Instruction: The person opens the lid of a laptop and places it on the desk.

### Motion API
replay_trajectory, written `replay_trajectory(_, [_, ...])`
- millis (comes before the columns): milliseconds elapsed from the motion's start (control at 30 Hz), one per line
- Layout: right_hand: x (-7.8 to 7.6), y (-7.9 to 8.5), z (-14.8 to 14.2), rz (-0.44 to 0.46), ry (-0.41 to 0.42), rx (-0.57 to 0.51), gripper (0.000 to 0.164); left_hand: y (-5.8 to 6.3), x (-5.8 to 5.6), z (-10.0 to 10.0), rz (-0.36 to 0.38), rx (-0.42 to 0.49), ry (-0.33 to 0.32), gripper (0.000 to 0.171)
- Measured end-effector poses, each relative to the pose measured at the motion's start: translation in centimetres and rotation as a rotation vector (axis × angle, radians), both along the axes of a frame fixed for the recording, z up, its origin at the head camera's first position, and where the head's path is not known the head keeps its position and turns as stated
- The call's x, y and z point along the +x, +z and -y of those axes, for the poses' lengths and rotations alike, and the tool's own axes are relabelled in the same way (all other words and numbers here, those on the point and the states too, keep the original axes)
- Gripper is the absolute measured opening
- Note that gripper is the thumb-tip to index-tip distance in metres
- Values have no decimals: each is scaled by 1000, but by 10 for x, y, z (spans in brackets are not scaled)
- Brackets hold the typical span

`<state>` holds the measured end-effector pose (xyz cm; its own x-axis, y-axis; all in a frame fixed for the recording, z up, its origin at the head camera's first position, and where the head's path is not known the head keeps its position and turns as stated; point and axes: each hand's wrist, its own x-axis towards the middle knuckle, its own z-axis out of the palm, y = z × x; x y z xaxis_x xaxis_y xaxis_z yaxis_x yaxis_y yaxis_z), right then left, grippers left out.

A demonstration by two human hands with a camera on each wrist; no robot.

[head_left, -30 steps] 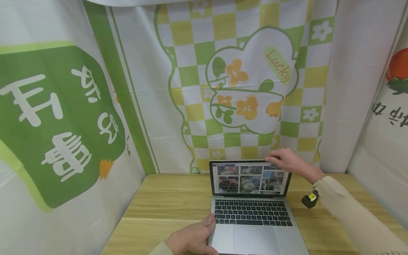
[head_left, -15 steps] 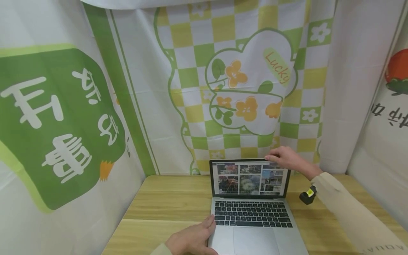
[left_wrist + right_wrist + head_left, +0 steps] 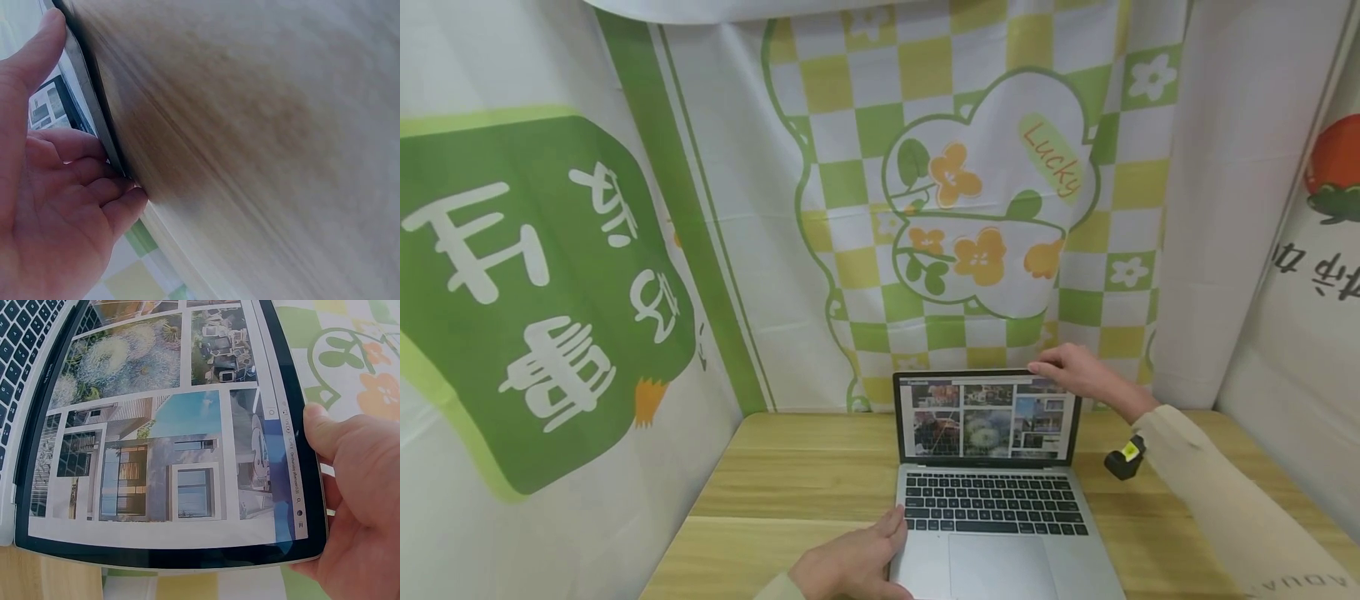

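An unfolded silver laptop (image 3: 1000, 554) sits on the wooden table, its lit screen (image 3: 988, 421) showing a page of photos. My right hand (image 3: 1078, 371) pinches the lid's top edge near its right corner. In the right wrist view, the thumb of that hand (image 3: 369, 481) lies on the front of the black bezel, with fingers behind the lid. My left hand (image 3: 853, 558) rests against the left side of the laptop base. The left wrist view shows the left hand (image 3: 59, 206) with its thumb and fingertips touching the base's edge, fingers slightly bent.
The wooden table (image 3: 790, 467) extends to both sides of the laptop. A patterned cloth (image 3: 955, 333) hangs close behind the lid, and printed cloth walls (image 3: 572, 292) enclose the left and right. A small black device with a yellow mark (image 3: 1124, 458) is at the right wrist.
The lid has tipped back slightly, with its top edge a little higher in view. My right hand moved with it. The left hand has stayed in place.
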<state>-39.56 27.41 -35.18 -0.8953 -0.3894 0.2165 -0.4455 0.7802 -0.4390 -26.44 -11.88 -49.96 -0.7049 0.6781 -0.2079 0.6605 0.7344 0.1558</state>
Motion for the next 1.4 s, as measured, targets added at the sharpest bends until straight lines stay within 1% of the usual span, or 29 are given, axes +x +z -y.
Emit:
replay_trajectory(133, [-1, -1, 0, -3, -9, 1, 30, 1, 0, 0, 28, 9, 9, 97])
replay_trajectory(300, [-4, -3, -1, -12, -27, 11, 28, 1, 1, 0, 27, 11, 17, 98])
replay_trajectory(400, [-5, -3, -1, 1, -44, 18, 28, 0, 1, 0, 28, 11, 22, 98])
replay_trajectory(633, [-4, -4, -2, 19, -87, 15, 35, -3, 0, 1, 6, 12, 2, 98])
replay_trajectory(767, [-5, -4, -4, 27, -99, 18, 40, -3, 0, 0, 11, 12, 7, 98])
replay_trajectory(867, [-6, -4, -5, 20, -104, 21, 38, -3, 0, 0, 19, 15, 16, 98])
replay_trajectory(1000, [-7, -4, -5, -3, -111, 28, 32, -3, 1, 0, 23, 14, 24, 98])
replay_trajectory(1167, [-8, -2, -5, -12, -118, 40, 34, -1, 2, 0, 30, 16, 30, 97])
replay_trajectory(1300, [-8, -1, -3, -2, -145, 48, 34, -1, 1, 1, 39, 23, 30, 98])
replay_trajectory(1400, [-9, 0, 0, -3, -182, 63, 37, -1, 0, 1, 49, 28, 36, 100])
